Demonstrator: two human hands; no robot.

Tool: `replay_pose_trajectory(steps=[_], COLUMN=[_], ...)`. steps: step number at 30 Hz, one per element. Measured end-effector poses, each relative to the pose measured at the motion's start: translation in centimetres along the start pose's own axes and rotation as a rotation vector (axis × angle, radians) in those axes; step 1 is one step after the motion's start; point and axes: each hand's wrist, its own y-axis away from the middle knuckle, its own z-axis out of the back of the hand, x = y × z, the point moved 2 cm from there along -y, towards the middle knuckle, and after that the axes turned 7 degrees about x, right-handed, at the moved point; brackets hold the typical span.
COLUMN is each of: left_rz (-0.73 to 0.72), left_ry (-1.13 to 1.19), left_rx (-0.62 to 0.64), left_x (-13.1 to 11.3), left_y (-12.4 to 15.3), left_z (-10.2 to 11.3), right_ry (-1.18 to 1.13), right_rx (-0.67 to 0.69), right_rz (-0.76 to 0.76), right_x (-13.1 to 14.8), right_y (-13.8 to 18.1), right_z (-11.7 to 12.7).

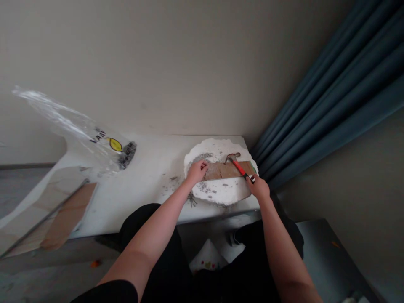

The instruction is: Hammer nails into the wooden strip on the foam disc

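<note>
My right hand [259, 187] is wrapped round the lower handle of a claw hammer [240, 167] with a red and black grip. Its metal head rests over or just above a flat brown strip of board [222, 171], which lies across a white, rough-edged round slab [206, 148]. At the strip's left end is my left hand [197, 171], fingers pinched together; whatever is between them is too small to make out. Small dark thin pieces [192, 200], perhaps nails, lie at the slab's lower left edge, and grey bits are scattered over the slab.
The slab lies on a white table [154, 168] against a wall. To the left stands a clear plastic bag [94, 134] with dark bits at its bottom. Folded cardboard [67, 216] overhangs the left side. A blue curtain [315, 109] hangs close on the right.
</note>
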Motion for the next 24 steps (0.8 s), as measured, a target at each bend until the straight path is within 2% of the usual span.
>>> replay_pose_trajectory(steps=[10,24], left_rz=[-0.074,-0.042], left_ry=[-0.125,-0.171], left_rx=[0.067,0.036], left_x=[-0.2,0.1], left_y=[1.1,1.1], left_z=[0.2,-0.1], right_ry=[0.0,0.001], right_rx=[0.035,0.051], right_rz=[0.016,0.027], right_x=[-0.9,-0.7], right_y=[0.3,0.4], right_z=[-0.3,-0.1])
